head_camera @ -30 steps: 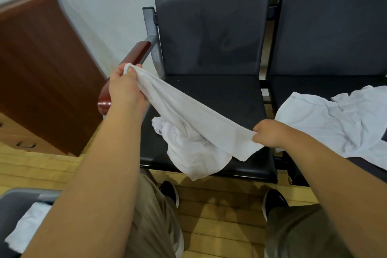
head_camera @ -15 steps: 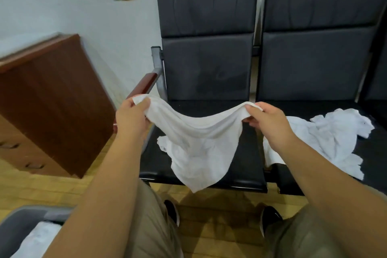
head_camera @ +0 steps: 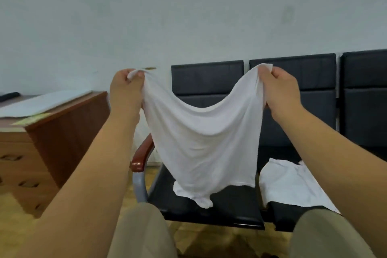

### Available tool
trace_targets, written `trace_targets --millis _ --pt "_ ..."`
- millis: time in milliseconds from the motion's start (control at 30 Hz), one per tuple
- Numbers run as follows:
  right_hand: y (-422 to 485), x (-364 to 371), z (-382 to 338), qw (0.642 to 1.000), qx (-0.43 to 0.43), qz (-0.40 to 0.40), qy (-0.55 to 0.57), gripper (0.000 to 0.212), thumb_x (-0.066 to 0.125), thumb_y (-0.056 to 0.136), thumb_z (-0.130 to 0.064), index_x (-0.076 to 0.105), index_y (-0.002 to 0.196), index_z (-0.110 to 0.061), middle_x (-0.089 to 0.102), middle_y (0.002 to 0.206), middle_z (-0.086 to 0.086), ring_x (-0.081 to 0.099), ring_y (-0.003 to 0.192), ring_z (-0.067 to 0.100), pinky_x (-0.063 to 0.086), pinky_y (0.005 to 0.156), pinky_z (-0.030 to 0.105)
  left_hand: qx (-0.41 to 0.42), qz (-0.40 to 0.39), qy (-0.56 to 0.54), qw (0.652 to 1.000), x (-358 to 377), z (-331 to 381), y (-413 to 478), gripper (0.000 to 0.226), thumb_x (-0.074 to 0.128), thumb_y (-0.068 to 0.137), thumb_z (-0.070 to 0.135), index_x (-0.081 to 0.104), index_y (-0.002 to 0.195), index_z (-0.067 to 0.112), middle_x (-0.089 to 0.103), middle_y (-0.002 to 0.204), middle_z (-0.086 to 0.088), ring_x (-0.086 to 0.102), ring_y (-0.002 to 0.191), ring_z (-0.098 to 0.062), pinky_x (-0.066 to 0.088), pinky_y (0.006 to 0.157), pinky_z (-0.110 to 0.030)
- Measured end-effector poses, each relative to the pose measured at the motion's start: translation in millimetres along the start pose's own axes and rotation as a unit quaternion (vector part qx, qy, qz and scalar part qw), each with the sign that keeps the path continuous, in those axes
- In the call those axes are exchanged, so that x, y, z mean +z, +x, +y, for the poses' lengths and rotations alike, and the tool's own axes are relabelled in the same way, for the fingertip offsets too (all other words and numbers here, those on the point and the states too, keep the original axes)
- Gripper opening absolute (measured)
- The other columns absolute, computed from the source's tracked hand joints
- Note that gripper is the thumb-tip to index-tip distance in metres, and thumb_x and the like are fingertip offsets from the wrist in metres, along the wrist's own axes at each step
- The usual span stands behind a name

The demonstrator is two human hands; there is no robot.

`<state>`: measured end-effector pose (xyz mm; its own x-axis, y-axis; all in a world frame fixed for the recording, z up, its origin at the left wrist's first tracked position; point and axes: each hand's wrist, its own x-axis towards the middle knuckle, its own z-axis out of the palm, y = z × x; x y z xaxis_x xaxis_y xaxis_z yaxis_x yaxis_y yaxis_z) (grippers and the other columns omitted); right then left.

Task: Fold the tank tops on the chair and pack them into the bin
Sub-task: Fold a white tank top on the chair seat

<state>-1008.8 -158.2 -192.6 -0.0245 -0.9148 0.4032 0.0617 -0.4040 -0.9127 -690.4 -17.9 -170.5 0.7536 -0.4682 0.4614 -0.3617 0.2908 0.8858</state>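
Observation:
A white tank top [head_camera: 204,142] hangs in the air in front of the black chairs, stretched between both hands. My left hand [head_camera: 125,92] pinches its upper left corner. My right hand [head_camera: 280,90] grips its upper right corner at about the same height. The cloth sags in the middle and its lower end touches the black seat [head_camera: 230,203] of the left chair. A second white tank top [head_camera: 287,184] lies crumpled on the seat to the right, partly hidden by my right forearm. The bin is out of view.
A row of black padded chairs [head_camera: 293,81] stands against a pale wall. The left chair has a red-brown armrest [head_camera: 141,159] on a grey post. A wooden desk with drawers [head_camera: 52,132] stands at the left, with papers on top. The floor is wood.
Both hands have risen and spread apart, lifting the tank top off the seat so it hangs open. The view has tilted up, and the bin at the lower left has left the frame.

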Motion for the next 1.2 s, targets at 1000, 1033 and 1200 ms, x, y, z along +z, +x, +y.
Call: trace_targets --millis 1000,1033,1200 --pt "36.2 -9.2 89.9 0.978 0.056 0.017 -0.2 0.037 0.058 0.1 -0.046 0.073 0.095 -0.014 0.066 0.084 0.002 0.056 0.073 0.017 0.044 0.065 0.033 -0.096 -0.038 0.058 0.993 -12.8 -130.9 50.7 0.012 0.08 0.085 0.036 0.083 0.094 0.043 0.08 0.105 0.009 0.074 0.106 -0.02 0.06 0.102 -0.048" --pt "38.8 -7.2 106.3 0.975 0.073 0.015 -0.209 0.034 0.059 0.1 -0.046 0.075 0.095 -0.016 0.066 0.083 -0.002 0.057 0.073 0.017 0.045 0.066 0.032 -0.105 -0.044 0.072 0.991 -7.3 -148.9 51.7 0.011 0.079 0.086 0.037 0.083 0.093 0.044 0.079 0.107 0.009 0.073 0.107 -0.021 0.06 0.103 -0.049" --pt "59.4 2.5 183.8 0.963 0.152 0.024 -0.221 0.024 0.064 0.097 -0.045 0.077 0.097 -0.026 0.07 0.083 -0.002 0.068 0.081 0.024 0.058 0.076 0.037 -0.141 -0.06 0.091 0.984 32.2 -209.3 49.0 0.013 0.073 0.099 0.023 0.08 0.094 0.033 0.077 0.102 0.008 0.072 0.108 -0.024 0.061 0.099 -0.045"
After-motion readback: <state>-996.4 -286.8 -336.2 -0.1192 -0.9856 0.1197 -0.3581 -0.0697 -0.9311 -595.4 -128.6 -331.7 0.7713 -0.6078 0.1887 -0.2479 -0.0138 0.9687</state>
